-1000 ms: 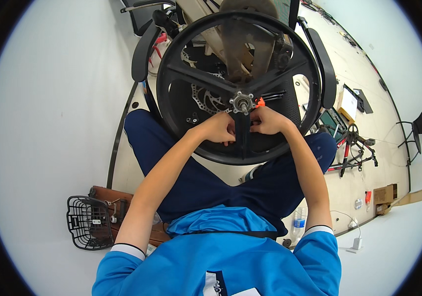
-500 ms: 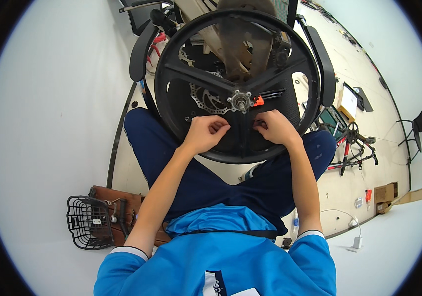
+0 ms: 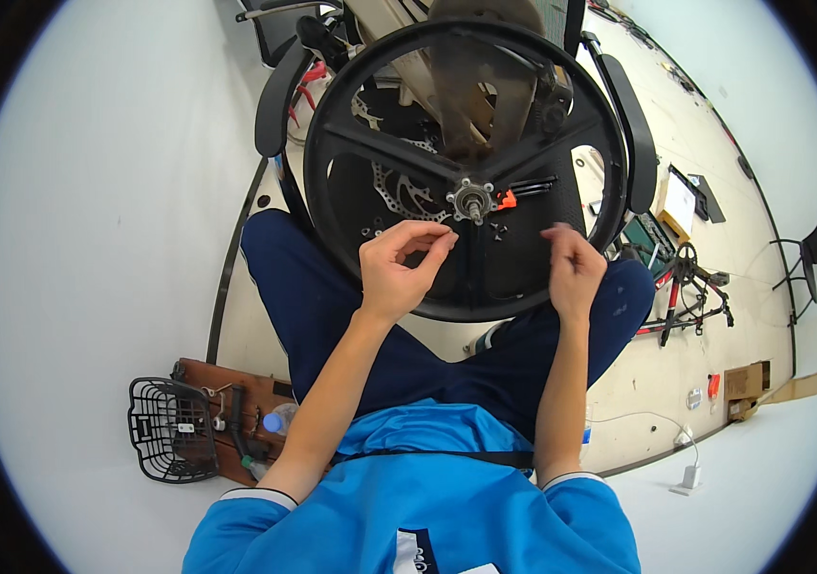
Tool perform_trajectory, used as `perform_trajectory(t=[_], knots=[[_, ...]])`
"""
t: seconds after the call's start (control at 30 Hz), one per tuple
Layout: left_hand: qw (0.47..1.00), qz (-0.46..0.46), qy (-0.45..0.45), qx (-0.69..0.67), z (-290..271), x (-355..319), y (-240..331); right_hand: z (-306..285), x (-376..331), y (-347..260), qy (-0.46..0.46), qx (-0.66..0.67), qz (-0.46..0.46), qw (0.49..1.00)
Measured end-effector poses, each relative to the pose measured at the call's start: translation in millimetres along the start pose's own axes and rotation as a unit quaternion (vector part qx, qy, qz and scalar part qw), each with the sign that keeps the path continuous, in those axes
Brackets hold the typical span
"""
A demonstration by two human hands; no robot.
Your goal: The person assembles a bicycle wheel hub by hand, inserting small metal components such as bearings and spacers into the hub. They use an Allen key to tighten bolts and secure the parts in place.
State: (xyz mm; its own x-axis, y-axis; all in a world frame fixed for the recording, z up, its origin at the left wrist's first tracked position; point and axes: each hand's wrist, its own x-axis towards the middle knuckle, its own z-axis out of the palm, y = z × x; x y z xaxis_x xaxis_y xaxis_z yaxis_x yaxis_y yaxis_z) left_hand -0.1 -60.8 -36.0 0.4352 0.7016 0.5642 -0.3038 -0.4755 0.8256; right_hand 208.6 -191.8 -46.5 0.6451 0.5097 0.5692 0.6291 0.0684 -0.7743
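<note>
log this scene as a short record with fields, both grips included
left grip: bare hand over the wheel's lower left, thumb and fingertips close together; anything tiny held can't be made out
right grip: bare hand near the wheel's lower-right rim, fingers blurred; contents unclear
main item: black three-spoke bicycle wheel, hub and axle facing up
seen through wheel: silver brake disc, orange clip, small metal pieces
support: black armchair
floor, right: red-and-black bicycle frame
lower left: black wire basket
</note>
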Motion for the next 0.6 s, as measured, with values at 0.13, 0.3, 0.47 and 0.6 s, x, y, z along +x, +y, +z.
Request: perform_trajectory(t=[0.13, 0.3, 0.47, 0.6], knots=[[0.997, -0.051, 0.008, -0.058, 4.9, 1.8, 4.2, 7.4, -6.1, -15.6, 0.092, 0.243, 0.130, 0.957], [0.987, -0.126, -0.027, -0.099, 3.3, -4.4, 1.3, 2.4, -28.4, -9.8, -0.005, 0.209, 0.165, 0.964], [0.949, -0.233, 0.000, -0.212, 6.6, -1.5, 3.9, 5.1, -36.8, -39.2, -0.050, 0.262, 0.174, 0.948], [0.898, -0.320, 0.017, -0.303, 5.5, -2.0, 1.8, 11.8, -38.7, -65.3, -0.102, 0.292, 0.103, 0.945]])
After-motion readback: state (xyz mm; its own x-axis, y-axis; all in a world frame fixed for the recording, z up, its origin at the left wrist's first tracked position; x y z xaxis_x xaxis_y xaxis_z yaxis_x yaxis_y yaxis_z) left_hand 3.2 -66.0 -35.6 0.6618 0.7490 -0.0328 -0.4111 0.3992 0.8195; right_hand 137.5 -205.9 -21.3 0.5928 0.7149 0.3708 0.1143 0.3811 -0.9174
